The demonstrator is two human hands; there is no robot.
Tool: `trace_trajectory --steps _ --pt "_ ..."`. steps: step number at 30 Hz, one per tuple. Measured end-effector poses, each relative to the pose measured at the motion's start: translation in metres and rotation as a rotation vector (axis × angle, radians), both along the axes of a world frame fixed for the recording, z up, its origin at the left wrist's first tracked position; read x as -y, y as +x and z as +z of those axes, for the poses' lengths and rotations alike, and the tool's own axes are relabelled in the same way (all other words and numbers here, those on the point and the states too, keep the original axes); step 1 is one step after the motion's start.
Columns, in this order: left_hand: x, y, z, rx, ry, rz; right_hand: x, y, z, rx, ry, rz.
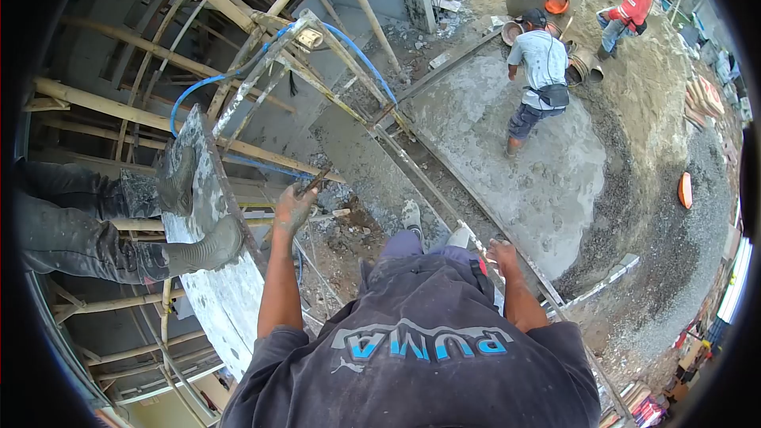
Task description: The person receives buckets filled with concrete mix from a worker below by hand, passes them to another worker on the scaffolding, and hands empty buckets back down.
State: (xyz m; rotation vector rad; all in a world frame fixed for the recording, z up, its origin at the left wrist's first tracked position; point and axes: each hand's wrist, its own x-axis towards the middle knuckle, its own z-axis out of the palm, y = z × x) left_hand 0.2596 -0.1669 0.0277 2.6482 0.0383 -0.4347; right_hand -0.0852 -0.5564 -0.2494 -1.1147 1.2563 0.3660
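Here's the left hand [295, 208], closed round a dark stick [316, 180] held up just to the left of the scaffold [406, 163]; what kind of tool it is, I can't tell. The right hand [502, 257] sits with fingers curled at the scaffold's near end, though how firm that hold is doesn't show. And that's the worry: with one hand taken up, a loose right grip leaves little to catch a stumble, and the rubble [357, 218] beside the scaffold's lower end looks ready to roll a boot [411, 215].

Left of the scaffold, another person's boots [208, 247] press on a splattered plank [231, 301]; if it isn't tied, uneven weight could tip it. The blue hose [358, 54] loops over the scaffold's top, so a tug there might snag or rock things. To its right, a co-worker [539, 67] bends over wet concrete [483, 162], where a misstep could slide or spoil the surface.
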Motion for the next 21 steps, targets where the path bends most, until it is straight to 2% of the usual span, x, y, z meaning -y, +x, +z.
trace_trajectory --steps 2,4,6,8,11,14,17,20,21 --pt "-0.050 -0.024 -0.098 -0.127 -0.011 0.056 0.001 0.000 0.013 -0.005 0.005 0.002" --pt "-0.066 -0.061 -0.138 -0.330 -0.047 0.180 0.003 -0.002 0.011 -0.001 -0.008 0.012" --pt "-0.045 -0.094 -0.112 -0.624 0.003 0.350 0.009 -0.020 -0.005 0.009 -0.036 0.032" --pt "-0.064 -0.122 -0.137 -0.710 -0.084 0.462 0.016 -0.038 -0.010 -0.056 -0.023 0.034" --pt "-0.081 -0.135 -0.152 -0.845 -0.036 0.601 0.017 -0.052 0.001 -0.157 -0.016 -0.018" --pt "-0.081 -0.122 -0.156 -0.871 -0.020 0.658 0.014 -0.059 0.003 -0.217 -0.009 -0.053" --pt "-0.078 -0.090 -0.172 -0.801 -0.097 0.611 0.005 -0.051 0.013 -0.263 -0.023 -0.075" --pt "-0.063 -0.045 -0.194 -0.680 -0.076 0.467 -0.008 -0.023 0.028 -0.265 -0.015 -0.077" --pt "-0.053 -0.030 -0.196 -0.655 -0.152 0.432 -0.014 -0.012 0.031 -0.261 -0.005 -0.072"
